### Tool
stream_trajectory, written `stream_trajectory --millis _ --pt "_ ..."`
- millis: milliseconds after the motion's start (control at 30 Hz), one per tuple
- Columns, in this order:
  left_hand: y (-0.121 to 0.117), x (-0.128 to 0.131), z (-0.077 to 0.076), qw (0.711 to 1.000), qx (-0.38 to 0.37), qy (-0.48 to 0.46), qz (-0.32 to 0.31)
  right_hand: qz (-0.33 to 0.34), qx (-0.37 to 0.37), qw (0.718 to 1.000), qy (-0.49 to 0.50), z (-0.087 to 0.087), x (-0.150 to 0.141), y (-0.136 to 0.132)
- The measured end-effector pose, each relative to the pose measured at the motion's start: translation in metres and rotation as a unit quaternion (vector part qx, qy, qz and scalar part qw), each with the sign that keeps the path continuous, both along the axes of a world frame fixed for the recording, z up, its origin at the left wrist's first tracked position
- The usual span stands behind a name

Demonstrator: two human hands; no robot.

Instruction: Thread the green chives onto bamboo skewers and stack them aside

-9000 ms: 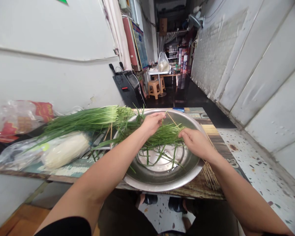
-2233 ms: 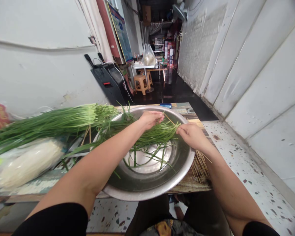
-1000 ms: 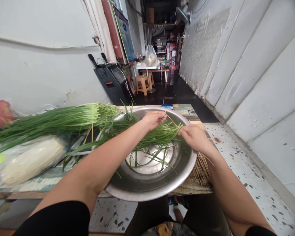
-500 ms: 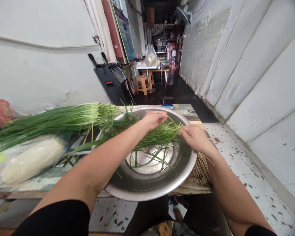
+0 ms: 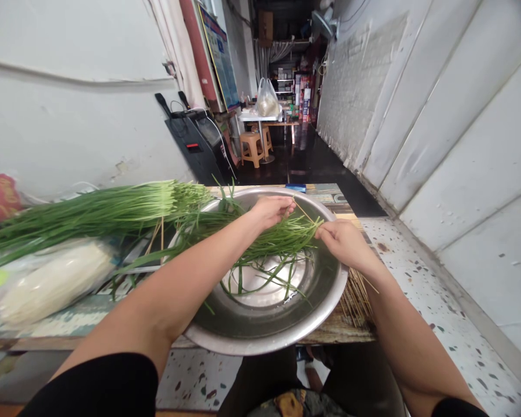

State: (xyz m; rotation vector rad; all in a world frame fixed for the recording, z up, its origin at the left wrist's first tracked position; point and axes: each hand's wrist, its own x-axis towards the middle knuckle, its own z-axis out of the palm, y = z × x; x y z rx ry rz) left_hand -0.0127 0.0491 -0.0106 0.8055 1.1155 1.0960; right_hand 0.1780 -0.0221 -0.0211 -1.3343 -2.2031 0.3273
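Observation:
A wide steel basin (image 5: pixel 260 344) holds loose green garlic chives (image 5: pixel 278 240), some strands hanging over the bare bottom. Over its far side my left hand (image 5: pixel 274 211) is closed in a pinch on a chive at the upper end of a thin bamboo skewer (image 5: pixel 304 211). My right hand (image 5: pixel 342 240) pinches the skewer's lower end at the basin's right rim, where pale chive ends gather by the fingertips. The fingers partly hide what they grip.
A large chive bundle (image 5: pixel 95 211) lies left of the basin on the wooden table (image 5: pixel 56 330), behind a plastic-wrapped pale package (image 5: pixel 56 281). More skewers (image 5: pixel 355 298) lie under my right wrist. A blue object (image 5: pixel 296 187) sits beyond the basin.

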Motion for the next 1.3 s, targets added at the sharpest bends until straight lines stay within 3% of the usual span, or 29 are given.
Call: stream_trajectory --millis 1300 --pt "-0.0027 0.0025 0.0009 0.999 0.023 0.014 0.017 0.001 0.003 1.000 -0.001 0.0017 0.0001 -0.0015"
